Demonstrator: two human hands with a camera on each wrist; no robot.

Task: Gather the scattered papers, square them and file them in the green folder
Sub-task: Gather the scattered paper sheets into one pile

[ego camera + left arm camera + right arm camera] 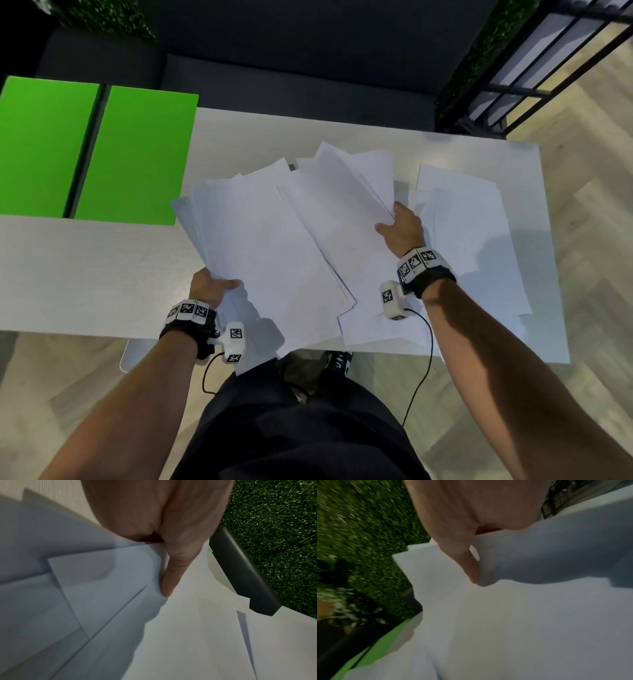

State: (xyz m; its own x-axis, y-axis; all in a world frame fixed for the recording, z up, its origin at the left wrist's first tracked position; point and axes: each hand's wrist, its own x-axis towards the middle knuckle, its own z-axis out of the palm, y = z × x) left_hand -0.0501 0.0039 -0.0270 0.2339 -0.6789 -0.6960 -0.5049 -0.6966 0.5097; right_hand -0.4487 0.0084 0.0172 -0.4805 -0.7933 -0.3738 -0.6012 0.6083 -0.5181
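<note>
A loose, fanned heap of white papers (274, 240) is lifted off the white table (85, 274) in the middle of the head view. My left hand (214, 286) grips its near left edge, thumb on top (169, 574). My right hand (399, 228) pinches the right side of the heap, thumb over the sheets (471, 569). More white sheets (469, 236) lie flat on the table to the right of my right hand. The green folder (92, 154) lies open at the far left, both covers flat; its edge (373, 654) shows in the right wrist view.
A dark sofa (291, 68) runs behind the table, with green hedge panels (274, 527) beyond. A black metal railing (548, 68) stands at the far right. Wood floor (589, 205) surrounds the table. Cables hang from both wrist cameras near the table's front edge.
</note>
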